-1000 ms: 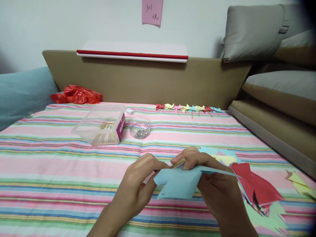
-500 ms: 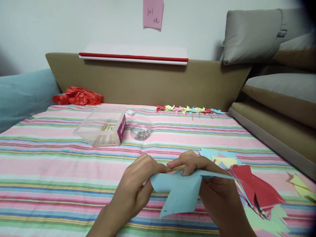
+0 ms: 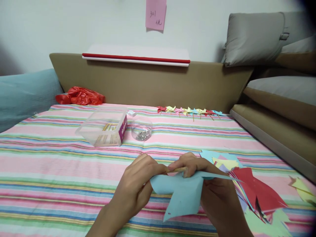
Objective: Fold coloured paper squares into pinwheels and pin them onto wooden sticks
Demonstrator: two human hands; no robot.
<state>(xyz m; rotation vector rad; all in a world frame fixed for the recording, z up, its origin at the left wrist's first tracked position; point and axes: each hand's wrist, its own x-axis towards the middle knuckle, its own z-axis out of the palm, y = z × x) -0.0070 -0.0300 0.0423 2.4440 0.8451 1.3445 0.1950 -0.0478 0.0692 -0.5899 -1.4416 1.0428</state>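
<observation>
Head view shows blue paper (image 3: pixel 184 196) held near, slightly right of centre, above the striped cloth (image 3: pixel 61 168). The left hand (image 3: pixel 138 179) pinches closed on its left edge; the right hand (image 3: pixel 214 190), fingers curled, grips a thin stick (image 3: pixel 179 170) along its top. Right lies piled coloured paper (image 3: pixel 259 189); farther left, a clear box (image 3: pixel 122 130); far right, a row of pinwheels (image 3: pixel 194 111).

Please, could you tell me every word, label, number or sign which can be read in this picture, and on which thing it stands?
"301": handwritten on the pink paper note; the handwriting below it is not clear enough to read.
Purple label on the clear plastic box: white marks, too blurred to read.
Small white box: marks too small to read.
</observation>
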